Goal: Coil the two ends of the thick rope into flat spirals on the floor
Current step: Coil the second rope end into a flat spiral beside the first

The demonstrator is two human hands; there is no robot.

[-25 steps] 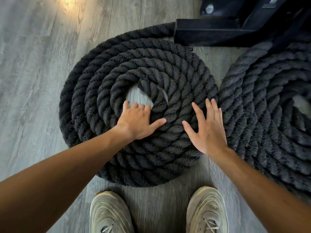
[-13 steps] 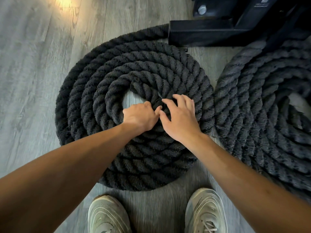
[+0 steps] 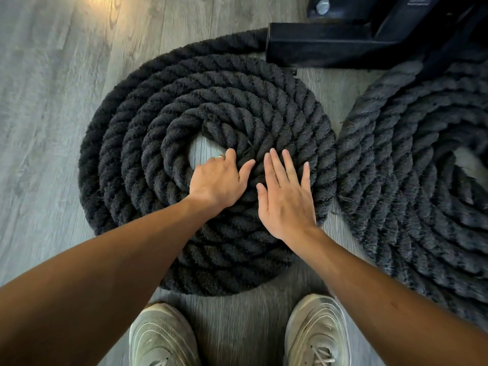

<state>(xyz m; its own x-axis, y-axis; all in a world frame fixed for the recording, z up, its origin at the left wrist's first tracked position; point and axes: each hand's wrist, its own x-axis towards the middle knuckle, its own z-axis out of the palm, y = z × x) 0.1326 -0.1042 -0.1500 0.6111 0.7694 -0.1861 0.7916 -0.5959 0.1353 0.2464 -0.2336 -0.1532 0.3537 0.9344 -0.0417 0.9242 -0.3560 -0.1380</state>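
A thick black rope lies in two flat spirals on the grey wood floor. The left spiral is in the middle of the view, with a small bare hole at its centre. The right spiral touches it and runs off the right edge. My left hand lies on the left spiral's inner turns. Its fingers hook over the innermost turn into the hole and its thumb is spread on top. My right hand lies flat beside it on the same spiral, fingers straight and together.
A black metal equipment base stands at the top right, and the rope runs under it. My two pale shoes stand just below the left spiral. Bare floor stretches to the left.
My right hand has opened from a bent reach at the spiral's centre to lie flat on the turns. My left hand has loosened from a fist, with its index finger and thumb now out.
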